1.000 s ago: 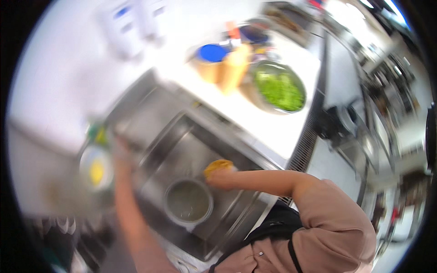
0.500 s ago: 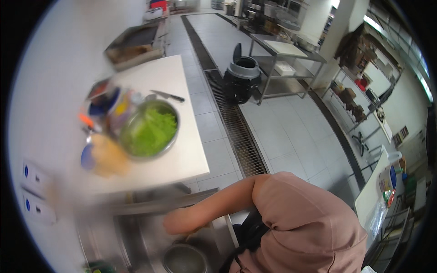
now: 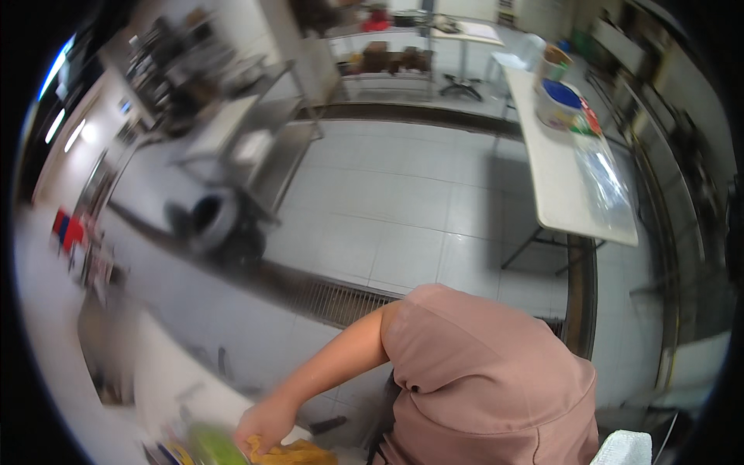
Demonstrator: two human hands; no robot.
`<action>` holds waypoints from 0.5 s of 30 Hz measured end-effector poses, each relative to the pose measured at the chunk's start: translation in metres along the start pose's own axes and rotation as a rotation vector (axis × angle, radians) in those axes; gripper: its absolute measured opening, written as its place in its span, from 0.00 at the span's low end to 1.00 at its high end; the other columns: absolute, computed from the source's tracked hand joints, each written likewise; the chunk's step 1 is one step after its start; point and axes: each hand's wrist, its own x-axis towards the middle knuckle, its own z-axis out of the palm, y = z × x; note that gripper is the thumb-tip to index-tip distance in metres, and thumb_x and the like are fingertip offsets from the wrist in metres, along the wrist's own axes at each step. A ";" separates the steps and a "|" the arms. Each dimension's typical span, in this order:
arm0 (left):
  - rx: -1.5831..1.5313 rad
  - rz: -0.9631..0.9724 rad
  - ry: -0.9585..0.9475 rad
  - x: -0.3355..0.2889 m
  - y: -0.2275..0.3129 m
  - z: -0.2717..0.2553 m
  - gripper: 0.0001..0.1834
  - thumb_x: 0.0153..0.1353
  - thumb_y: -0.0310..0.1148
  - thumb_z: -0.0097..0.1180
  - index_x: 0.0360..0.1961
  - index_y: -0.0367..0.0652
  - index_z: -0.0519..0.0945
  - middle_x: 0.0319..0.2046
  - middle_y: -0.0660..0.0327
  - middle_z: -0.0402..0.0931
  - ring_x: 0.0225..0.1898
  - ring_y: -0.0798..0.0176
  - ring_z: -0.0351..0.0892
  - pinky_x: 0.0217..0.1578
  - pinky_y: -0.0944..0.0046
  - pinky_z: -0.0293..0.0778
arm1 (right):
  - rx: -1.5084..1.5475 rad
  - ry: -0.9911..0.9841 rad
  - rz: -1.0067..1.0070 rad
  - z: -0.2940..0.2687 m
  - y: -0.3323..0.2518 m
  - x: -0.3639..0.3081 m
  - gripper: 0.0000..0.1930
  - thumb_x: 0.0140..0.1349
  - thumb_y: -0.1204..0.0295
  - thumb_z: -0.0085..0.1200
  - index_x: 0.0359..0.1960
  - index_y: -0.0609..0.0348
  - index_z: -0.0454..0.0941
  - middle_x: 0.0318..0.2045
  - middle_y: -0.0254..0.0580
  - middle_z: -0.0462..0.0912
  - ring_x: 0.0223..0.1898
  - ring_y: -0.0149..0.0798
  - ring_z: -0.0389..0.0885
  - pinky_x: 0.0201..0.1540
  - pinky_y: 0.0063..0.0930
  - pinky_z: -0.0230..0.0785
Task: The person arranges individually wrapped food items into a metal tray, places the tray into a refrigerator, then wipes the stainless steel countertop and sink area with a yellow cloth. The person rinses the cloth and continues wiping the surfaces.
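From the lower middle, my right arm, in a dusty pink sleeve, reaches down to the left. My right hand [image 3: 267, 422] is closed on a yellow-orange cloth [image 3: 298, 452], which hangs in folds below the fingers and runs off the lower edge. Just left of the hand lies blurred green leafy lettuce [image 3: 213, 445], cut by the lower edge. A white worktop [image 3: 182, 372] stretches beyond it, smeared by motion. My left hand is out of view.
A black bin with a grey rim [image 3: 215, 217] stands by a steel table [image 3: 225, 132] at the left. A floor drain grate [image 3: 341, 302] runs past my arm. At the right, a long white table [image 3: 546, 182] bears a tub [image 3: 559, 105] and clear plastic film [image 3: 604, 186].
The view has swung to the right. My right hand, earlier low over the sink beside a round metal pot, is now beside the lettuce, with the yellow-orange cloth plainly showing.
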 end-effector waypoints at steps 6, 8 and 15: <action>-0.047 0.239 -0.440 0.078 0.062 0.140 0.39 0.58 0.46 0.57 0.66 0.36 0.59 0.64 0.46 0.59 0.60 0.39 0.63 0.62 0.51 0.56 | -0.349 0.332 0.074 -0.108 -0.048 -0.126 0.13 0.60 0.62 0.55 0.34 0.61 0.77 0.28 0.50 0.81 0.31 0.53 0.80 0.33 0.41 0.70; -0.404 0.429 -0.640 0.115 0.071 0.206 0.28 0.62 0.28 0.54 0.62 0.35 0.61 0.54 0.53 0.68 0.53 0.58 0.70 0.55 0.62 0.65 | -0.471 0.482 0.151 -0.139 -0.064 -0.163 0.16 0.61 0.58 0.52 0.31 0.61 0.75 0.24 0.52 0.80 0.30 0.57 0.78 0.32 0.45 0.69; -0.100 0.608 -1.134 0.172 0.104 0.412 0.17 0.54 0.30 0.62 0.43 0.33 0.76 0.42 0.55 0.76 0.42 0.62 0.74 0.44 0.62 0.70 | -0.814 1.027 0.541 -0.216 -0.089 -0.307 0.22 0.64 0.50 0.45 0.27 0.57 0.75 0.21 0.52 0.78 0.29 0.59 0.77 0.31 0.49 0.67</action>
